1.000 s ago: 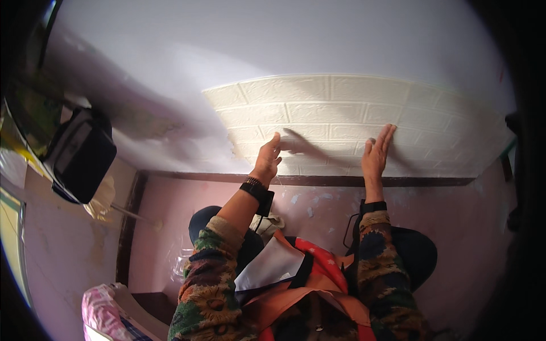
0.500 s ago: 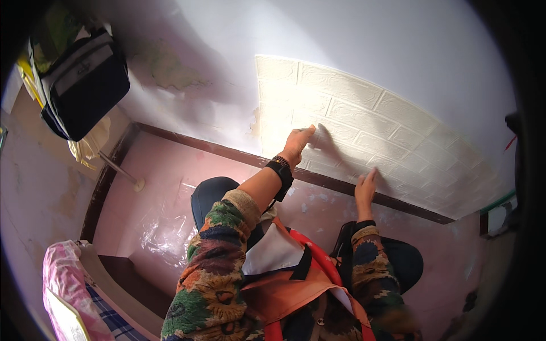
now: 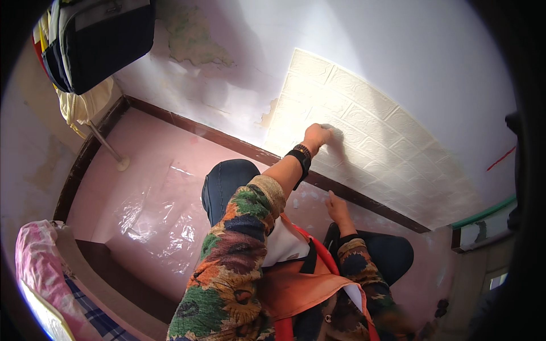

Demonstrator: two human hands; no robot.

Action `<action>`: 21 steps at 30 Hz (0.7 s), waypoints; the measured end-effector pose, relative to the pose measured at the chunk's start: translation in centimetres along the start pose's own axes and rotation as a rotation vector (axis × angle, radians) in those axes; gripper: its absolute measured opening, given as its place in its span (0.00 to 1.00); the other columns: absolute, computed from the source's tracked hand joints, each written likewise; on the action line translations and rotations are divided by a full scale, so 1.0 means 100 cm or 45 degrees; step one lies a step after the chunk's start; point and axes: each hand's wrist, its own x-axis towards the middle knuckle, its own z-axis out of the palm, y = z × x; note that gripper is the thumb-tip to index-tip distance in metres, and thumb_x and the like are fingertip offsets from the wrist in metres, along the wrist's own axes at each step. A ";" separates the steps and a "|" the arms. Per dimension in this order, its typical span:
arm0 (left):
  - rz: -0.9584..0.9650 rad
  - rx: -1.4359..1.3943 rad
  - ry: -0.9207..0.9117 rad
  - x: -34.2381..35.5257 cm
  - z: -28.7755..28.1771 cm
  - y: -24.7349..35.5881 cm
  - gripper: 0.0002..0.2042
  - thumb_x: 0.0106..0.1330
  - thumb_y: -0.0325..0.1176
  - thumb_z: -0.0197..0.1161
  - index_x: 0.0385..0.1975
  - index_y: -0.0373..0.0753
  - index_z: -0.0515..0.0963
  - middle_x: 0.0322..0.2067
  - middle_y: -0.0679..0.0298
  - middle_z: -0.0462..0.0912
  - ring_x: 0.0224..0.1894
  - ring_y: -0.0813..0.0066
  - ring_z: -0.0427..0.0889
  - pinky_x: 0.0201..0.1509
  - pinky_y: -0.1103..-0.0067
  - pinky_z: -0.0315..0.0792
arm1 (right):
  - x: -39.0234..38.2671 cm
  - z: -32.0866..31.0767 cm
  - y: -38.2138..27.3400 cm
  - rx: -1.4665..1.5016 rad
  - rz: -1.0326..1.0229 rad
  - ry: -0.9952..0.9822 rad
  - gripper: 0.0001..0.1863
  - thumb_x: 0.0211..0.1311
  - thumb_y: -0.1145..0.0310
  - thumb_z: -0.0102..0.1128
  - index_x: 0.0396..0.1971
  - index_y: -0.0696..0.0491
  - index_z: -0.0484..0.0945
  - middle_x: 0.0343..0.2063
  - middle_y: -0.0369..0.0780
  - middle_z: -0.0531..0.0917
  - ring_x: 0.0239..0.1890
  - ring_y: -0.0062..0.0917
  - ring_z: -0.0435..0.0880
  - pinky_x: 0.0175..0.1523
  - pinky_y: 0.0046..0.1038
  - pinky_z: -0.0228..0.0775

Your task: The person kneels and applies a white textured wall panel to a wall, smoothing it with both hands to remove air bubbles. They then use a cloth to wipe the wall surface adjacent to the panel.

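A cream foam wall panel with an embossed brick pattern (image 3: 369,125) lies against the white wall, its lower edge along the dark skirting. My left hand (image 3: 317,138) presses on the panel's lower left part. Its fingers are curled in, with nothing seen in them. My right hand (image 3: 339,210) hovers over the floor near the skirting, apart from the panel and above my right knee. Its fingers point up and it holds nothing.
Left of the panel the wall paint peels in a greenish patch (image 3: 190,34). A dark bag (image 3: 108,45) hangs at upper left above a metal pole (image 3: 108,145). Clear plastic film (image 3: 165,221) lies on the pink floor. Pink cloth (image 3: 42,256) drapes the furniture at lower left.
My left hand has curled its fingers and stays on the panel. My right hand has drawn back from the panel, down and left. The view has shifted.
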 end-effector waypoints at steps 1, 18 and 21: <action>0.019 0.070 0.056 0.004 -0.004 0.001 0.23 0.63 0.41 0.65 0.42 0.21 0.80 0.39 0.47 0.85 0.41 0.60 0.82 0.46 0.72 0.75 | -0.003 -0.004 -0.005 -0.036 -0.012 -0.018 0.25 0.66 0.59 0.56 0.59 0.56 0.74 0.41 0.56 0.83 0.45 0.50 0.82 0.51 0.42 0.74; -0.017 -0.273 0.011 0.007 -0.055 0.011 0.13 0.64 0.41 0.67 0.31 0.35 0.82 0.23 0.72 0.72 0.24 0.84 0.64 0.27 0.80 0.56 | 0.001 0.002 -0.014 0.142 0.099 -0.060 0.18 0.67 0.62 0.55 0.50 0.58 0.74 0.39 0.58 0.83 0.45 0.55 0.81 0.50 0.50 0.72; -0.069 -0.264 0.110 0.004 -0.047 0.014 0.19 0.64 0.42 0.67 0.45 0.31 0.81 0.34 0.63 0.77 0.38 0.75 0.71 0.43 0.74 0.66 | 0.002 -0.006 -0.028 0.195 0.125 -0.045 0.18 0.68 0.63 0.53 0.52 0.58 0.72 0.41 0.57 0.83 0.47 0.54 0.81 0.51 0.50 0.73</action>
